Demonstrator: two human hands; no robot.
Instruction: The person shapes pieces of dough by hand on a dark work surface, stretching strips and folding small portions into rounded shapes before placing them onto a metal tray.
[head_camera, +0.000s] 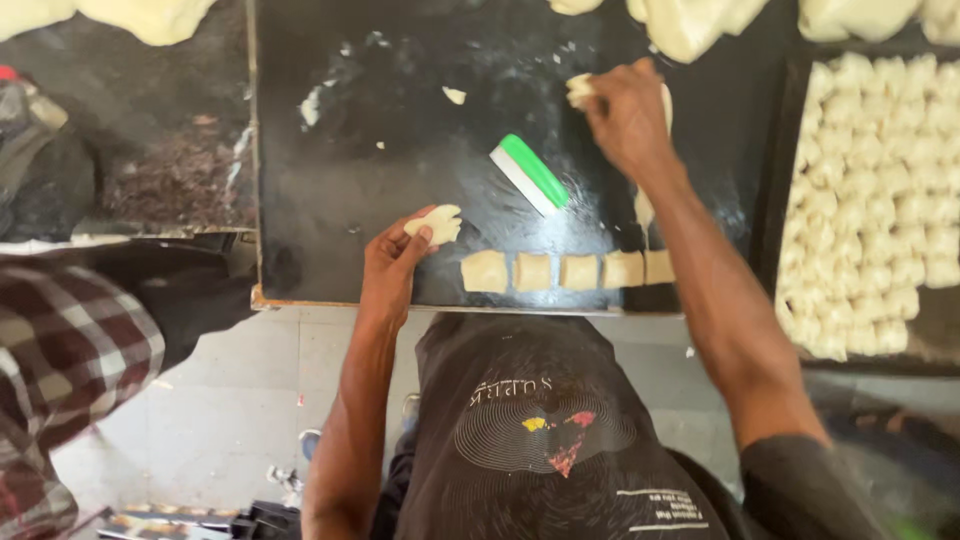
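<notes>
Our left hand (392, 262) pinches a pale dough piece (436, 222); our right hand (625, 110) grips another dough lump (579, 90). Five cut dough squares (578, 271) wait along the black worktop's (400, 110) near edge, and the tray (768, 200) beside its right edge is mostly filled.

Daylight, soft and even, no hard shadows; the black worktop (400, 200) shows a dull sheen around the green-handled scraper (530, 173). Pale dough pieces on the tray (775, 200) at right run close to overexposed, detail washed out. Frame edges are soft, the checked sleeve (60, 360) lower left is blurred, and the right hand (625, 115) is slightly smeared.
</notes>
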